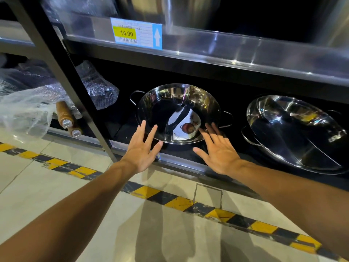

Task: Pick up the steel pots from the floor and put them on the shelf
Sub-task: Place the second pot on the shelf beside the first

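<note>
A shiny steel pot (162, 108) with two wire handles and a centre divider leans tilted on the bottom shelf (136, 146), a paper label lying inside it. A second steel pot (294, 133) of the same kind leans on the same shelf to its right. My left hand (142, 150) is spread open just in front of the first pot's lower left rim. My right hand (217, 150) is spread open at its lower right rim. Neither hand grips the pot; the fingertips are at or just short of the rim.
A steel upper shelf (226, 48) carries a blue price tag (136, 34) reading 16.00 and large pots above. A dark shelf post (75, 87) slants left of the pot. Bubble-wrapped goods (34, 95) and wooden-handled items (66, 118) lie left. Yellow-black hazard tape (170, 199) crosses the tiled floor.
</note>
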Demonstrator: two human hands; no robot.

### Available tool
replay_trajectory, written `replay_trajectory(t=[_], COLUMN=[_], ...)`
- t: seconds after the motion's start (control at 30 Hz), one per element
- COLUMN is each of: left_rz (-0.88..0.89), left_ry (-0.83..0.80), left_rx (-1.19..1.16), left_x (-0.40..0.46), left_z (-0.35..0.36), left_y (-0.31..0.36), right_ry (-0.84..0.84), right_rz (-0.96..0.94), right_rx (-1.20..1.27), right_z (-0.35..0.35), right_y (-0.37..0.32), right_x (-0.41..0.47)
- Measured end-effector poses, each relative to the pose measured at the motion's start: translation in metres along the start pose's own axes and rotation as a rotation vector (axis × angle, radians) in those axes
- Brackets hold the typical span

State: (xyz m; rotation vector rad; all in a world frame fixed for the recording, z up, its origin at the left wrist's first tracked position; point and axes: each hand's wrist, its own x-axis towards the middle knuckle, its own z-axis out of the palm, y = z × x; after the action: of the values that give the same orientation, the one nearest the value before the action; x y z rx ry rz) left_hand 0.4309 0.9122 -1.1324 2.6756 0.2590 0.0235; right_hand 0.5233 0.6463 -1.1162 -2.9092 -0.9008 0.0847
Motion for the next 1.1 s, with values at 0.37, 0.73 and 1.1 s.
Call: replay_trajectory(t=[0.37, 0.73, 1.1], left_rz=[0.223, 0.102, 0.630], left_ry=[0.039, -0.031, 0.022], left_rx=[0.365, 0.556, 0.459], left_x=[-0.024, -0.015, -0.015], left_z=[-0.003, -0.018, 0.061], left_y=[-0.006, 0.018, 0.219], right_ry=[-0.045, -0.128, 0.066], right_rz=[-0.145, -0.194, 0.131], right_rx=[-0.085, 0.031, -0.020], right_z=[0.007, -0.034, -0.086], right_y=[-0.004, -0.008, 0.193], right_x=[-0.022, -0.012, -0.128])
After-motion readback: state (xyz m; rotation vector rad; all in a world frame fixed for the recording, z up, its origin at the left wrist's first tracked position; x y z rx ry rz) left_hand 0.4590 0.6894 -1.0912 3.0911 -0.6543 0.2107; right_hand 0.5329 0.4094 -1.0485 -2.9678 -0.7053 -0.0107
